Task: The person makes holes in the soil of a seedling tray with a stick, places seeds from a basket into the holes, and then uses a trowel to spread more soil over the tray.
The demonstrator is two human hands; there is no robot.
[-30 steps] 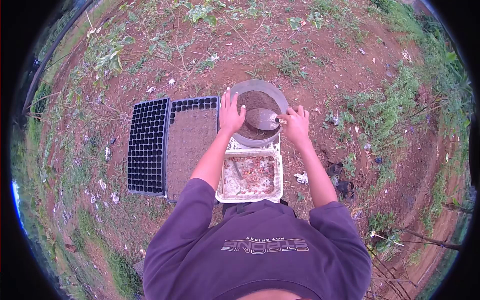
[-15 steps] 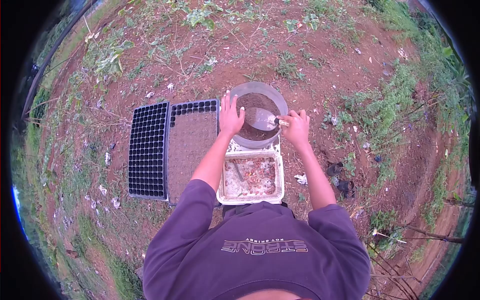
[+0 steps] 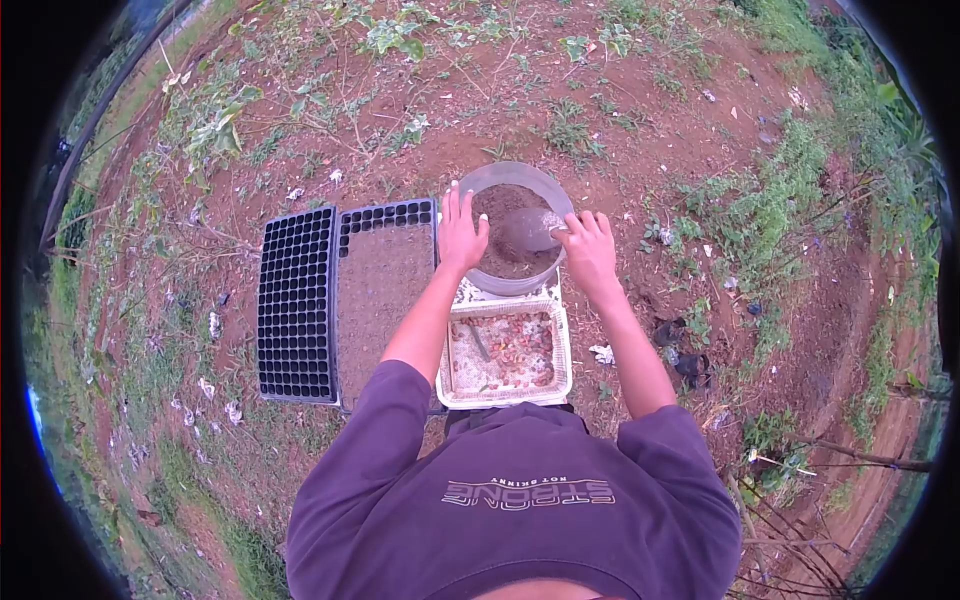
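A round translucent plastic tub [image 3: 547,184] holds dark soil [image 3: 505,205]. My left hand [image 3: 462,238] rests against the tub's left side, its fingers stretched out and the thumb near the inner rim. At the right rim, my right hand [image 3: 590,250] is closed round the handle of a trowel, largely covered by my fingers. The trowel's broad, rounded blade [image 3: 532,230] lies in the soil. Just left of my left arm is a black seedling tray [image 3: 390,213] whose cells are mostly covered with soil.
A second black seedling tray [image 3: 297,305] with unfilled cells lies farther left. Below the tub stands a cream plastic basket [image 3: 505,400] with reddish and pale small pieces and a thin stick-like object inside. Dark footwear [image 3: 692,370] lies on the ground at right. Weeds and litter surround everything.
My right hand has shifted slightly and turned, so the trowel's blade sits farther right and lower into the soil. My left hand stays at the tub's side.
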